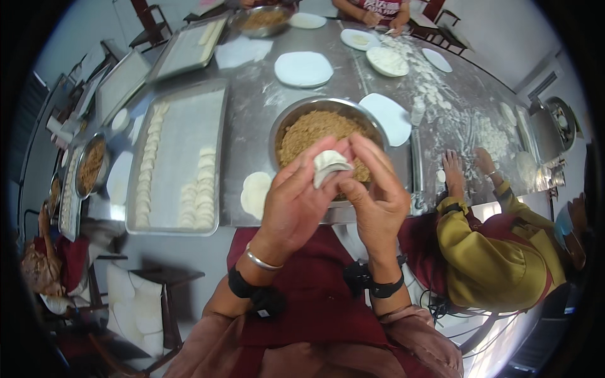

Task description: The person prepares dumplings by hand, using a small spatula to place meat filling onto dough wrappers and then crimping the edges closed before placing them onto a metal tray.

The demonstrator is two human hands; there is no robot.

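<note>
A folded dumpling (331, 166) of pale dough rests on the fingers of my left hand (300, 198), its curved edge toward the right. My right hand (378, 198) is raised beside it, fingers arched and thumb near the dumpling; whether it touches the dough I cannot tell. Both hands are over the near part of a steel bowl (283, 113) of brown crumbly filling (326, 124). Flat dough wrappers (256, 193) lie on the metal table left of the bowl. Further left, a metal tray (177, 137) holds rows of shaped dumplings (204, 189).
White plates (303, 69) stand behind the bowl, another plate (388, 118) at its right. Flour and dough pieces (432, 92) cover the table's right part. A co-worker in a yellow top (491, 264) works close at right; other people are across the table and at far left. More trays (189, 47) stand back left.
</note>
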